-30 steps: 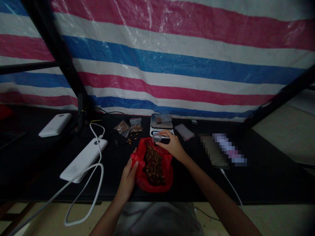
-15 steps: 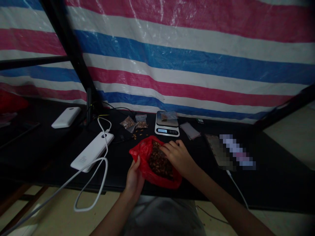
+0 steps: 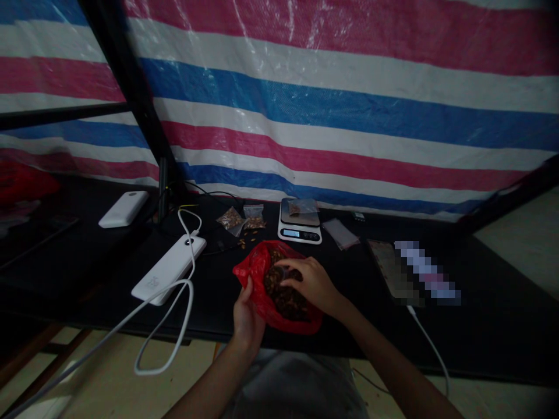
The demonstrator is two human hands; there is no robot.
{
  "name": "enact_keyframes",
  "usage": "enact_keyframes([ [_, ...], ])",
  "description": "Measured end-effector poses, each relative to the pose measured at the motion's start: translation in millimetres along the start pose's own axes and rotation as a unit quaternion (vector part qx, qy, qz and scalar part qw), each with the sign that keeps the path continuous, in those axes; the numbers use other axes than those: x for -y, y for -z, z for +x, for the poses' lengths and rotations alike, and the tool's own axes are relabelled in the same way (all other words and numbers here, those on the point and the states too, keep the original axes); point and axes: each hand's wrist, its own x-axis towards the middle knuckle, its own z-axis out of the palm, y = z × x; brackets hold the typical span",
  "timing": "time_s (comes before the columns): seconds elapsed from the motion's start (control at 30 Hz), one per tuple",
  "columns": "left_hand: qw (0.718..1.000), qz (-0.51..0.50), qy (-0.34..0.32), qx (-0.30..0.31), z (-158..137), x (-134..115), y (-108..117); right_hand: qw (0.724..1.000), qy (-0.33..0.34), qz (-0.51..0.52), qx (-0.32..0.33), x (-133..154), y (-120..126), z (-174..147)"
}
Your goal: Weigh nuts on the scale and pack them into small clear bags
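Observation:
An opened red plastic bag [image 3: 258,273] sits at the front of the black table, filled with brown seeds or nuts [image 3: 288,302]. My left hand [image 3: 248,314] grips the bag's left rim between thumb and fingers. Inside the bag's mouth, my right hand [image 3: 312,282] curls thumb and fingers around what looks like a small clear cup [image 3: 285,271], low over the brown pieces. Behind the bag stands a white kitchen scale [image 3: 299,234], its display lit, with a small clear bag [image 3: 303,206] of brown pieces on its plate.
Two small filled zip bags [image 3: 231,219] lie left of the scale, with several loose pieces [image 3: 243,243] in front. Empty-looking clear bags [image 3: 340,234] lie to its right. A white power bank [image 3: 168,270] with a looping cable is at left; a phone [image 3: 393,270] lies at right.
My right hand has moved a little left and down into the bag, its thumb now apart from the fingers around the clear cup. My left hand keeps hold of the rim.

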Motion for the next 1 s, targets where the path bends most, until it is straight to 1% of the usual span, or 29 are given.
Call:
enact_keyframes([
  [0.07,1.0,0.006,-0.009,-0.006,-2,1,-1,0.996,-0.01,0.085,0.002,-5,0,-1],
  [0.17,0.998,0.023,-0.043,-0.041,-4,3,-4,0.976,0.005,0.215,0.002,-12,7,-3],
  [0.2,0.996,0.035,-0.061,-0.063,-4,3,-4,0.972,0.006,0.236,-0.01,-14,11,-5],
  [0.27,0.985,0.071,-0.111,-0.111,-4,1,-4,0.971,-0.013,0.232,-0.06,-24,20,-9],
  [0.33,0.968,0.121,-0.18,-0.128,-2,-7,-4,0.971,-0.059,0.189,-0.136,-39,28,-15],
  [0.4,0.946,0.164,-0.256,-0.111,0,-18,-5,0.961,-0.118,0.14,-0.208,-57,33,-22],
  [0.43,0.936,0.18,-0.287,-0.098,1,-23,-6,0.955,-0.145,0.112,-0.232,-67,34,-26],
  [0.47,0.926,0.194,-0.313,-0.086,2,-29,-6,0.952,-0.168,0.083,-0.243,-75,34,-30],
  [0.5,0.917,0.204,-0.335,-0.079,3,-34,-7,0.952,-0.182,0.055,-0.241,-82,33,-33],
  [0.53,0.909,0.212,-0.352,-0.073,4,-37,-7,0.954,-0.188,0.03,-0.23,-86,31,-36],
  [0.6,0.898,0.223,-0.375,-0.062,5,-41,-7,0.962,-0.18,-0.011,-0.204,-90,29,-42],
  [0.63,0.895,0.225,-0.381,-0.058,5,-41,-7,0.963,-0.171,-0.03,-0.204,-89,30,-45],
  [0.7,0.894,0.224,-0.385,-0.05,6,-40,-4,0.956,-0.159,-0.073,-0.237,-86,37,-54],
  [0.77,0.898,0.211,-0.383,-0.048,10,-38,0,0.936,-0.153,-0.117,-0.294,-86,53,-70],
  [0.87,0.922,0.173,-0.338,-0.078,18,-39,6,0.901,-0.156,-0.191,-0.356,-97,83,-103],
  [0.93,0.934,0.151,-0.307,-0.104,23,-40,7,0.883,-0.173,-0.241,-0.363,-108,97,-127],
  [1.0,0.936,0.151,-0.297,-0.113,26,-42,6,0.881,-0.176,-0.296,-0.325,-118,104,-146],
])
